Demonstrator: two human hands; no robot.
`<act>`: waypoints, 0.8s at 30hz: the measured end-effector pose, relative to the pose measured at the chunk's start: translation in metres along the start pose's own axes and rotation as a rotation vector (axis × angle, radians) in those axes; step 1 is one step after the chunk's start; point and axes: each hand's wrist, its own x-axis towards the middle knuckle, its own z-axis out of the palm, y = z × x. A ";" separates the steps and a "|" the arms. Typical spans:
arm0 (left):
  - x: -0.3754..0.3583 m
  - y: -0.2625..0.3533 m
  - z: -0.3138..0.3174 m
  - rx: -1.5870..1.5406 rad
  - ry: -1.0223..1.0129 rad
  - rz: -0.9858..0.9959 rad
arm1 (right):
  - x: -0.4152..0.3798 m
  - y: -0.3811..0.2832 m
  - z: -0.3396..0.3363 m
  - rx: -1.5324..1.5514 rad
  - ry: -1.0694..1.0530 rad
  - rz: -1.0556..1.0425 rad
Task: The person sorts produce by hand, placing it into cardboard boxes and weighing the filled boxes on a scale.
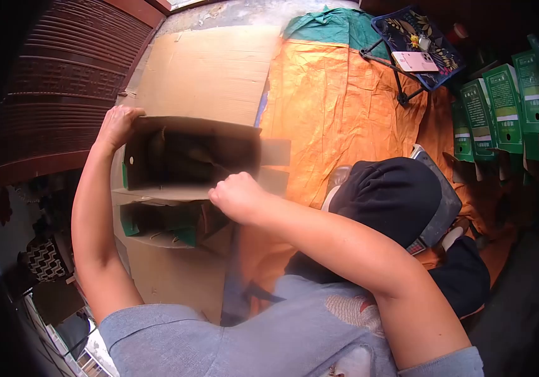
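Note:
An open cardboard box [194, 125] with a dark inside stands left of centre. My left hand [122, 125] grips its upper left corner, fingers bent over the edge. At the box's lower right edge is my right hand [235, 196], its fingers closed on the rim. Inside the box some objects show only dimly in shadow. Flaps [276, 152] stick out on its right side. Just below it sits a second open box [132, 220] with green outer panels.
Flat cardboard [210, 69] and an orange sheet [332, 94] cover the floor. A small table [408, 31] holds a pink phone [415, 61]. Green boxes [505, 103] line the right. Near my knee is a scale [445, 213]. Brown ridged panels [81, 81] rise at left.

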 end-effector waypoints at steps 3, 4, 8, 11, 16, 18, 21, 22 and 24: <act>-0.036 -0.026 0.048 -0.101 -0.040 -0.136 | -0.035 -0.003 -0.029 -0.056 0.197 -0.139; -0.055 -0.036 0.071 -0.160 -0.025 -0.202 | -0.048 0.000 -0.057 -0.129 0.306 -0.162; -0.084 -0.054 0.130 -0.111 -0.067 -0.416 | -0.120 0.036 -0.198 -0.296 0.545 0.013; -0.051 -0.048 0.101 -0.051 -0.366 -0.477 | -0.203 0.056 -0.248 -0.204 0.676 0.415; -0.001 0.101 0.006 0.108 0.038 -0.271 | -0.380 0.080 -0.259 -0.443 0.835 0.836; 0.016 0.189 0.015 -0.085 0.044 -0.093 | -0.447 0.077 -0.247 -0.594 0.823 0.993; 0.044 0.301 0.092 -0.182 -0.291 0.130 | -0.527 0.062 -0.215 -0.793 0.833 1.145; 0.049 0.324 0.131 -0.102 -0.356 0.117 | -0.549 0.057 -0.202 -0.828 0.851 1.193; 0.060 0.334 0.199 0.069 -0.678 -0.037 | -0.575 0.045 -0.183 -0.849 0.883 1.244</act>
